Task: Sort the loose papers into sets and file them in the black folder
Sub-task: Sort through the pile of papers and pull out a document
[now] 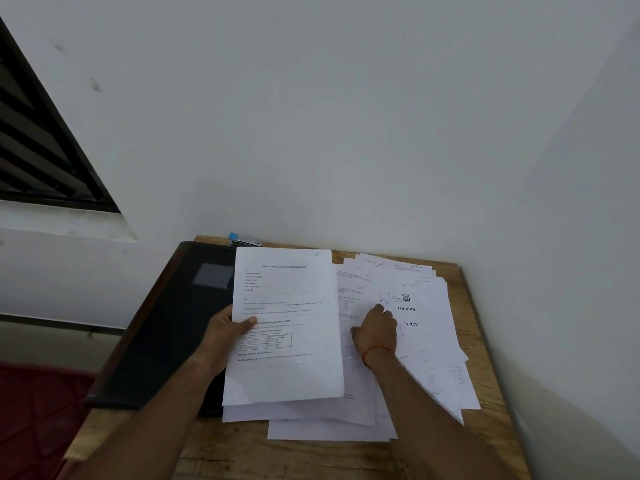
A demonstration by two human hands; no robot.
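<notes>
My left hand [227,332] grips a small stack of printed sheets [287,327] by its left edge, thumb on top, held over the desk. The top sheet is a form marked "S1". My right hand [375,329] rests on the spread pile of loose papers [426,341] at the right, fingertips touching a sheet headed "Training". The closed black folder [166,327] lies at the left of the desk, partly under the held stack.
The small wooden desk [311,459] stands in a corner, with white walls behind and to the right. A blue stapler [242,240] lies at the desk's back edge. A dark window [38,143] is at the far left, red fabric [31,410] below it.
</notes>
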